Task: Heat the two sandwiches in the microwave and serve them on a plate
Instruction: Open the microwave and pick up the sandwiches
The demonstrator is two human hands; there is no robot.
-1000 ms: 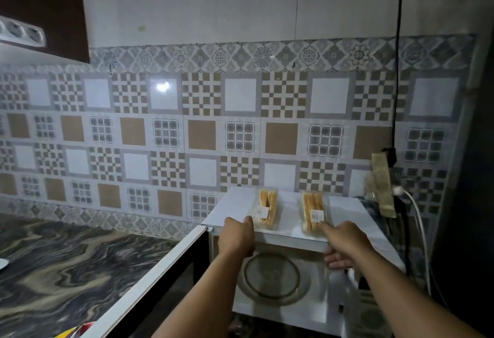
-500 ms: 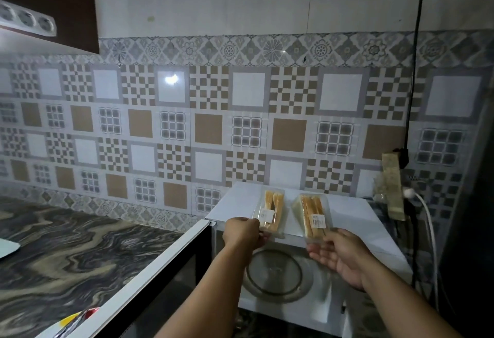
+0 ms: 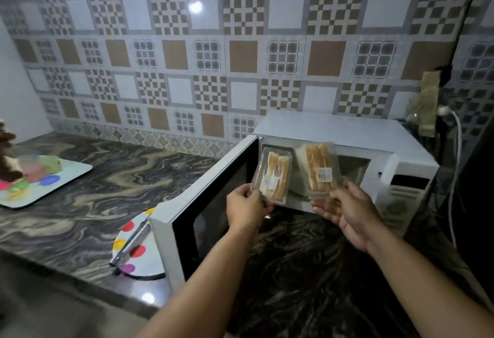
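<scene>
1. The microwave (image 3: 347,134) stands on the dark marbled counter (image 3: 80,204) with its door (image 3: 203,204) swung wide open to its left.
2. The left hand (image 3: 247,208) pinches the bottom edge of one packed sandwich (image 3: 274,174), fingers curled round the clear wrapper, and holds it upright right in front of the microwave's opening.
3. The right hand (image 3: 350,213) grips the other packed sandwich (image 3: 319,168) from below, fingers partly curled under it, also just in front of the opening, to the right of the first.
4. Neither sandwich is inside the microwave yet; both are in the air and seem to be in their plastic packs.
5. A spotted plate (image 3: 139,255) with tongs (image 3: 131,243) lying across it sits on the counter just left of the open microwave door, partly hidden behind it.
6. Judging by this, the task is at an early stage: the door is open and the sandwiches are in hand, but loading, heating and serving on the plate are all left to do.
</scene>
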